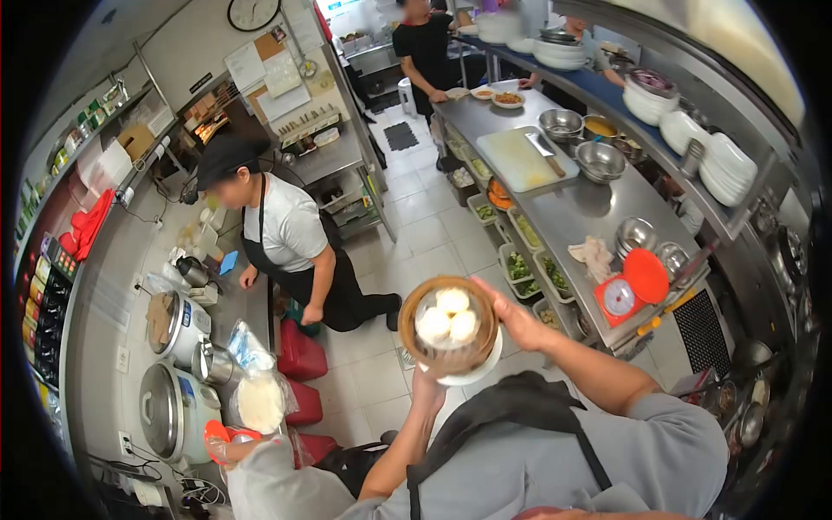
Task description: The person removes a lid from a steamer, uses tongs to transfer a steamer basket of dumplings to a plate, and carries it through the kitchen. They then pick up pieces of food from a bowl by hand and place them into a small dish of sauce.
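Observation:
A round bamboo steamer [408, 324] is held out in front of me with three white buns [452, 302] inside it. Beneath it is a white plate [477, 371], its lower edge showing. My left hand [427, 392] supports the plate from below on the near side, with its fingers mostly hidden under it. At the steamer's right side, my right hand [517, 321] grips the rim, thumb and fingers partly hidden behind it.
A person in a black cap [290, 221] walks on the left. Nearer, another person's gloved hand [236, 449] is beside dough [261, 404]. To the right, a steel counter [555, 212] carries a cutting board [511, 169], bowls and a red scale [618, 299]. Other people stand at the back.

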`<action>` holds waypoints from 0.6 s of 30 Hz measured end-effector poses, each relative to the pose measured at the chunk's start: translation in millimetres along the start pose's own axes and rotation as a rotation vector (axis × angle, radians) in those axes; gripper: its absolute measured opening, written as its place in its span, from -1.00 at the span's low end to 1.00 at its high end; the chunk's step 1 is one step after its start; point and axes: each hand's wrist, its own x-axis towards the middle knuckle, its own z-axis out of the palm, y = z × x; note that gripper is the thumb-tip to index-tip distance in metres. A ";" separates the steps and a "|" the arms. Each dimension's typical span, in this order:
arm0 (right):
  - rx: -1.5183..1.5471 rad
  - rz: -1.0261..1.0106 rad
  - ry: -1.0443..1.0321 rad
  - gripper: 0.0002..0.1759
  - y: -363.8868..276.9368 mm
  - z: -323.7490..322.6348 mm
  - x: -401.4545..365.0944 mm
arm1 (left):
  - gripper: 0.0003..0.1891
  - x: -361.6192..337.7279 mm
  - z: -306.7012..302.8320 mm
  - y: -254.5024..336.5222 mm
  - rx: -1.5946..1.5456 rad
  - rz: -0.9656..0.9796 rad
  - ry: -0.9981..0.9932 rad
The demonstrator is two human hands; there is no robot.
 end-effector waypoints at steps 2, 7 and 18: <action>0.011 -0.001 0.045 -0.06 14.7 -19.4 45.7 | -0.30 54.1 -8.5 10.8 0.104 -0.024 -0.049; 0.048 0.031 0.060 -0.04 35.3 -72.7 152.2 | -0.15 179.2 -26.8 24.0 0.072 -0.091 0.084; -0.131 -0.012 -0.137 -0.07 86.5 -175.8 455.6 | -0.19 451.3 -50.1 131.2 -0.021 0.048 0.196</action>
